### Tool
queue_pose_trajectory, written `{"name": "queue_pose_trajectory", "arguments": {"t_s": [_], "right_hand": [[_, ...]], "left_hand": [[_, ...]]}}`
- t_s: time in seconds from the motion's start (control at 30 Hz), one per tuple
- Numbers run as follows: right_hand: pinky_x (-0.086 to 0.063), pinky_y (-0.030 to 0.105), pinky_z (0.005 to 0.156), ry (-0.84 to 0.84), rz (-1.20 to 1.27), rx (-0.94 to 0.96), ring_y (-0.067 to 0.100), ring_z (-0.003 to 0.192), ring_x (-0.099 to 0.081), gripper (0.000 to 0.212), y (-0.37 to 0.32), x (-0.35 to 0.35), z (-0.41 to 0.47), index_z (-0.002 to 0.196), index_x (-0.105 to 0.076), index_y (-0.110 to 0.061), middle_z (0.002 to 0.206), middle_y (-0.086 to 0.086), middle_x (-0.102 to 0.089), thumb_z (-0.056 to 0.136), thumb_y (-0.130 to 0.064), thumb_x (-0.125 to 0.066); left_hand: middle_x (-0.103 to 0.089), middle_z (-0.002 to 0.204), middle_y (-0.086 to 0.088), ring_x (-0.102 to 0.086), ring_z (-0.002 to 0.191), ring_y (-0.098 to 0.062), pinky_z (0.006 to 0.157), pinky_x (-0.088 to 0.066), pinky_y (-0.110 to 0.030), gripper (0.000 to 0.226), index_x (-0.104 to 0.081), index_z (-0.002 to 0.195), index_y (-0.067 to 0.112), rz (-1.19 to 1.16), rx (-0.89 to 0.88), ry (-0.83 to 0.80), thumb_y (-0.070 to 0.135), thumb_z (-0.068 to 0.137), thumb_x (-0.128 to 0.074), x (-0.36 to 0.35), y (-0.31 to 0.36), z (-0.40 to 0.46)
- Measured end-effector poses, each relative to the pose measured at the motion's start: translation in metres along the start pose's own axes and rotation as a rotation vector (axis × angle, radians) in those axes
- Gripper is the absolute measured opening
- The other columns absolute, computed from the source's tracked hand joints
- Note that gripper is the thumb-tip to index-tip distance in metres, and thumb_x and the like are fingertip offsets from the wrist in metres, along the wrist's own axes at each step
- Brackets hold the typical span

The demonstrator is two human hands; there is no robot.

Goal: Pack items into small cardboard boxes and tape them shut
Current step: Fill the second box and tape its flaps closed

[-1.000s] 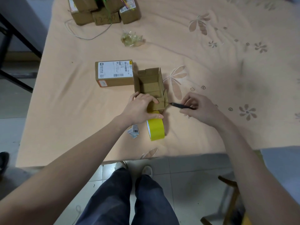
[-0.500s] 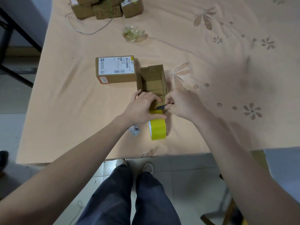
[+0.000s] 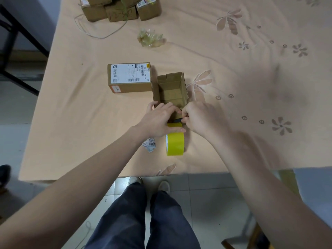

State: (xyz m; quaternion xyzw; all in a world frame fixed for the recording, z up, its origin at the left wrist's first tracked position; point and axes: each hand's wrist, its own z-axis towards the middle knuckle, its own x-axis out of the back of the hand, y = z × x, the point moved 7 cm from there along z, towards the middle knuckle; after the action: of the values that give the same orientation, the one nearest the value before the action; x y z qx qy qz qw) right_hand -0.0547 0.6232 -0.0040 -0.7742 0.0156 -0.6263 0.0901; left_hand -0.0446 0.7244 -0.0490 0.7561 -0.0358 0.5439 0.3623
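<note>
A small open cardboard box (image 3: 170,88) stands on the peach tablecloth (image 3: 89,123), and its inside looks empty. My left hand (image 3: 158,121) grips the box's near end, fingers curled over the front flap. My right hand (image 3: 201,119) holds a thin black tool (image 3: 177,120) and presses its tip against the box's near right corner, close to my left fingers. A roll of yellow tape (image 3: 175,141) stands on edge just in front of the box, partly under my left thumb.
A sealed, labelled box (image 3: 129,78) touches the open box's left side. Several more cardboard boxes (image 3: 120,9) and a loose cord (image 3: 100,33) lie at the far edge. There is crumpled clear plastic (image 3: 150,39) mid-table and a torn barcode label (image 3: 149,144) left of the tape.
My right hand has moved left with the black tool, from out on the cloth to the box's near right corner. My left hand has stayed on the box.
</note>
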Motion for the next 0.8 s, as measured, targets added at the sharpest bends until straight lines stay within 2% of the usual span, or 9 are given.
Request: {"name": "queue_pose_trajectory", "arguments": {"t_s": [0.07,0.13,0.17,0.27,0.3,0.5,0.63,0.8], "right_hand": [[-0.032,0.03,0.07,0.019,-0.107,0.003,0.033,0.097,-0.061,0.02,0.008,-0.003,-0.001,0.106,-0.067,-0.016,0.108,0.008,-0.064,0.087,-0.014,-0.061],[-0.039,0.034,0.075,-0.044,-0.147,-0.072,0.033,0.1,-0.06,0.033,0.033,-0.008,-0.003,0.12,-0.059,-0.011,0.109,0.009,-0.064,0.087,-0.009,-0.057],[-0.04,0.034,0.078,-0.079,-0.12,-0.115,0.032,0.1,-0.06,0.033,0.048,-0.01,-0.006,0.12,-0.06,-0.013,0.104,0.007,-0.065,0.087,-0.01,-0.057],[-0.035,0.033,0.08,-0.127,0.009,-0.202,0.027,0.099,-0.058,0.011,0.079,-0.012,-0.019,0.092,-0.069,-0.019,0.097,0.002,-0.063,0.085,-0.015,-0.06],[-0.034,0.033,0.08,-0.127,0.051,-0.215,0.026,0.099,-0.057,0.008,0.083,-0.014,-0.022,0.088,-0.068,-0.02,0.098,0.002,-0.062,0.085,-0.016,-0.062],[-0.041,0.033,0.083,-0.108,0.26,-0.266,0.029,0.103,-0.054,0.013,0.087,-0.057,-0.026,0.099,-0.064,-0.014,0.107,0.008,-0.058,0.087,-0.012,-0.062],[-0.042,0.039,0.092,-0.054,0.149,-0.266,0.031,0.107,-0.052,0.02,0.08,-0.083,-0.028,0.104,-0.064,-0.013,0.107,0.009,-0.06,0.085,-0.016,-0.062],[-0.042,0.037,0.091,-0.075,0.143,-0.353,0.032,0.11,-0.053,0.026,0.075,-0.102,-0.03,0.109,-0.059,-0.009,0.117,0.013,-0.058,0.085,-0.016,-0.059]], "left_hand": [[-0.048,0.118,0.009,-0.044,0.112,-0.014,0.109,-0.006,-0.039,0.068,-0.049,0.123,0.026,0.032,-0.001,-0.033,0.071,0.072,-0.057,0.0,-0.002,0.001],[-0.047,0.119,0.008,-0.043,0.112,-0.014,0.111,-0.004,-0.042,0.073,-0.047,0.125,0.026,0.048,0.01,-0.058,0.073,0.07,-0.056,0.001,-0.007,0.002],[-0.046,0.119,0.008,-0.043,0.112,-0.015,0.111,-0.004,-0.042,0.075,-0.047,0.126,0.026,0.046,0.016,-0.066,0.074,0.069,-0.056,0.002,-0.01,0.002],[-0.045,0.118,0.008,-0.043,0.111,-0.015,0.111,-0.004,-0.043,0.079,-0.045,0.127,0.026,0.036,0.009,-0.087,0.075,0.066,-0.058,0.002,-0.012,0.003],[-0.046,0.119,0.008,-0.043,0.111,-0.015,0.111,-0.004,-0.043,0.081,-0.045,0.127,0.026,0.036,0.003,-0.089,0.075,0.065,-0.059,0.001,-0.01,0.004],[-0.047,0.119,0.01,-0.045,0.112,-0.013,0.109,-0.004,-0.036,0.092,-0.047,0.126,0.026,0.026,0.02,-0.064,0.084,0.054,-0.048,0.004,-0.007,0.005],[-0.047,0.12,0.009,-0.044,0.116,-0.013,0.11,-0.002,-0.037,0.097,-0.047,0.126,0.025,0.005,0.039,-0.055,0.086,0.05,-0.044,0.004,-0.006,0.003],[-0.047,0.12,0.009,-0.043,0.118,-0.013,0.112,0.001,-0.039,0.097,-0.047,0.126,0.025,-0.01,0.046,-0.036,0.085,0.05,-0.046,0.003,-0.006,0.002]]}}
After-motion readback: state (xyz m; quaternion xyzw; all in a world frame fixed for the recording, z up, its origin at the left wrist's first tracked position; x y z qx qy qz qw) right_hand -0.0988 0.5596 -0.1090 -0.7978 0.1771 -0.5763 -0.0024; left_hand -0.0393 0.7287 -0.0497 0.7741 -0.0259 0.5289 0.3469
